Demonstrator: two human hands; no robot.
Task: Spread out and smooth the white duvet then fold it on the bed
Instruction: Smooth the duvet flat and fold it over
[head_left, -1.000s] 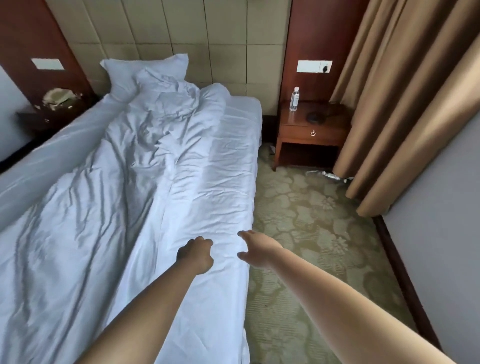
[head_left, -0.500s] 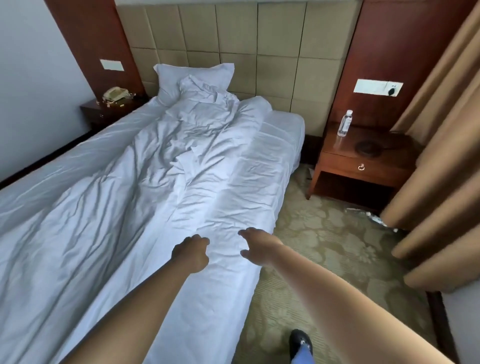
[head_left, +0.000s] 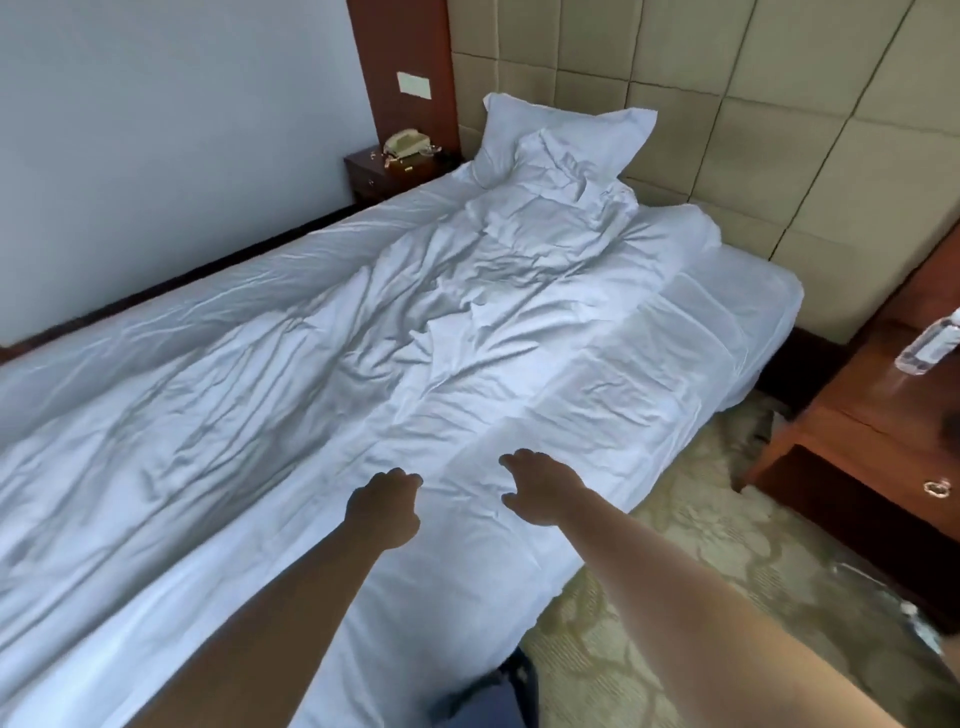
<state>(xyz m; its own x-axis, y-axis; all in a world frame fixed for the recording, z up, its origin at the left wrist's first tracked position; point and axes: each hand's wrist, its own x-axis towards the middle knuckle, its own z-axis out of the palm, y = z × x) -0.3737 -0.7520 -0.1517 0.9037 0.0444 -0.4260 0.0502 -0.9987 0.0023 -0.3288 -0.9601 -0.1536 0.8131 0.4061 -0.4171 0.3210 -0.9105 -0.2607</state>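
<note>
The white duvet (head_left: 291, 374) lies crumpled lengthwise over the bed, bunched near the pillow (head_left: 566, 135) at the headboard. A strip of bare bed sheet (head_left: 696, 332) shows along the bed's right side. My left hand (head_left: 385, 506) hovers over the duvet's near right part, fingers curled into a loose fist with nothing in it. Just to its right, my right hand (head_left: 540, 486) is palm down over the duvet's edge, fingers apart and bent, holding nothing.
A wooden nightstand (head_left: 878, 447) with a water bottle (head_left: 930, 353) stands at the right, past a strip of patterned carpet (head_left: 675, 582). A second nightstand with a telephone (head_left: 408, 143) sits in the far corner. A white wall runs along the bed's left side.
The view has swung left and closer over the bed, so the curtain has left the frame. Both hands keep nearly the same pose above the duvet's right edge.
</note>
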